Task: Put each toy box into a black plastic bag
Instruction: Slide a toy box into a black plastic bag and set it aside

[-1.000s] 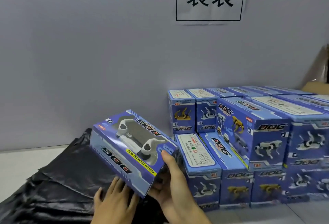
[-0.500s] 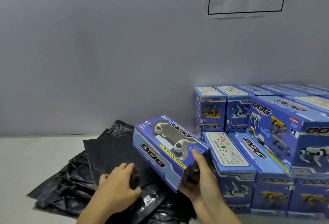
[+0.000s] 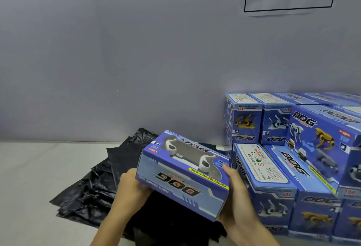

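Dozens of stacked toy boxes (image 3: 304, 167) fill the table (image 3: 29, 167) at three o'clock, against the grey wall (image 3: 117, 50). At seven o'clock lie our black plastic bags (image 3: 93, 191). Above them we grasp one blue toy box (image 3: 181, 175), left hand (image 3: 132, 187) at its left end, right hand (image 3: 236, 197) gripping the right end.

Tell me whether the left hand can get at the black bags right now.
Probably not right now: the left hand grips the toy box above the black bags. Nothing else blocks them; it must let go first.
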`<state>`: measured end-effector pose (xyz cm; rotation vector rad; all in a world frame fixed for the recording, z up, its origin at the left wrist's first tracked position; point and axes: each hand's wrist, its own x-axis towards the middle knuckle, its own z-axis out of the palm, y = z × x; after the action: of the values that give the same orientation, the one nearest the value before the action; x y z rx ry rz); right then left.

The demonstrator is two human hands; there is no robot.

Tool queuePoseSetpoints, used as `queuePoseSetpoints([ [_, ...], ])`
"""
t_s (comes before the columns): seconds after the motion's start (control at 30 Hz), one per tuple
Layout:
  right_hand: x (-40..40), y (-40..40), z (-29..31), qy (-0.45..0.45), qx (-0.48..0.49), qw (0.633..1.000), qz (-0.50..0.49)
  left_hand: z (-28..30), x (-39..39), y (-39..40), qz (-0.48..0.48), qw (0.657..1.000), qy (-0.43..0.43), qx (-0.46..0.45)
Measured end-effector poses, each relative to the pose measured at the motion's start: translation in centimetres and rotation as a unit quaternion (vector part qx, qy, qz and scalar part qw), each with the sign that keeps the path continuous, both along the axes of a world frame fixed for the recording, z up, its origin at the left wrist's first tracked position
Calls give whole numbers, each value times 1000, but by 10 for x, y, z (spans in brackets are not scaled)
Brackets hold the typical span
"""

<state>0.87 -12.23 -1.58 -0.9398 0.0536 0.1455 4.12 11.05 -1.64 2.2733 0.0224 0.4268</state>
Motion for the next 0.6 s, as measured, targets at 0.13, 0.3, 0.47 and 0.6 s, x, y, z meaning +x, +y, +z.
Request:
queuePoseSetpoints([
  [0.13, -2, -6, 3, 30, -11, 997, 65, 8, 1, 11, 29, 992, -7, -122],
  [0.3, -1, -15, 7, 60, -79, 990, 96, 9, -3, 13, 21, 987, -14, -157],
  [0.47, -10, -23, 15, 80, -152, 977, 125, 6, -1, 24, 42, 984, -26, -170],
  [0.6, -21, -19, 15, -23, -280, 951, 133, 5, 3, 24, 52, 985, -54, -157],
])
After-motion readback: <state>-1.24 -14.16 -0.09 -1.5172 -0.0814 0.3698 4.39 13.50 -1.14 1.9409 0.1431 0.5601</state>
